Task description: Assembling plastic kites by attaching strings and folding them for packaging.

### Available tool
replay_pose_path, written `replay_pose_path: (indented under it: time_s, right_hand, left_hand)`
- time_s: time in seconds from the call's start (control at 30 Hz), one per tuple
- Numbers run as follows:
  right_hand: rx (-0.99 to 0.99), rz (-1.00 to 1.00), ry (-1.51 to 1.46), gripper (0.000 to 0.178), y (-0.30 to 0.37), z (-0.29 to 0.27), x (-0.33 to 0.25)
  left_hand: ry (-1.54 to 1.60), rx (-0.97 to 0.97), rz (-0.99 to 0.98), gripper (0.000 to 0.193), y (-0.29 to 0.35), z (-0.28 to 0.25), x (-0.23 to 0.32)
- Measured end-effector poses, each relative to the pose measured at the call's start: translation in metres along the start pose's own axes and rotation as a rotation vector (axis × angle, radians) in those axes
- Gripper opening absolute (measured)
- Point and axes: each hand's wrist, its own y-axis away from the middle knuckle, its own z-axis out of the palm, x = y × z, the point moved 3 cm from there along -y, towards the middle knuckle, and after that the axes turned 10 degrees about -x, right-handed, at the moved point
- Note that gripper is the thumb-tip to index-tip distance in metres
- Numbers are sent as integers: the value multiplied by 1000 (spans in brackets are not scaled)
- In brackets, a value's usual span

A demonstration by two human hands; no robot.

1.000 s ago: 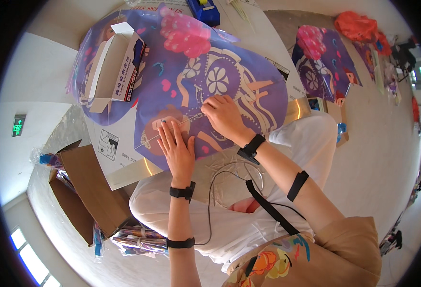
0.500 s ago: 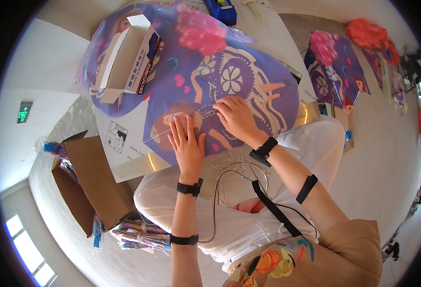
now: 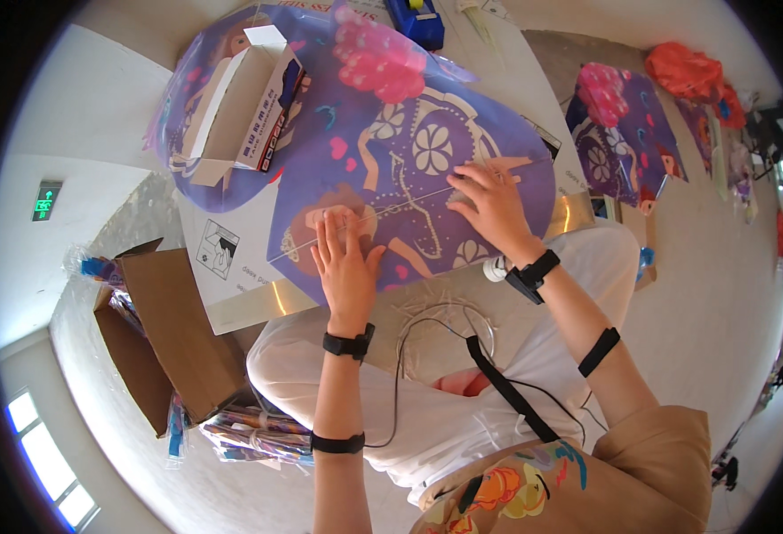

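Observation:
A purple printed sheet shaped like a kite [image 3: 369, 182] lies spread on the low table before me, with a doll figure, a white-trimmed dress and pink hearts on it. A thin pale rod or crease crosses it lengthwise. My left hand [image 3: 347, 271] rests flat on the sheet's left part, over the printed face, fingers stretched out. Farther right, my right hand [image 3: 494, 205] touches the sheet along that line, fingers slightly bent and thumb apart. Nothing shows in either hand.
An open white carton [image 3: 245, 111] stands on another purple sheet at the far left. A blue tape dispenser [image 3: 416, 22] sits at the back. A brown cardboard box [image 3: 178, 325] and wrapped bundles [image 3: 254, 436] are on the floor at left. More printed sheets [image 3: 623, 133] lie at right.
My right hand has moved right along the line on the sheet, and its fingers have loosened. My left hand has stayed nearly in place, pressed flat.

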Motion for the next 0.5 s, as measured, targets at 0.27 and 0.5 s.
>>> replay_pose_path:
  time_s: [0.27,0.5]
  right_hand:
    - [-14,127,54,42,16,-28,39]
    - [11,228,122,62,28,-46,76]
  left_hand:
    - [26,11,-10,74,-1,-3,2]
    - [-33,5,-54,82,-6,-8,3]
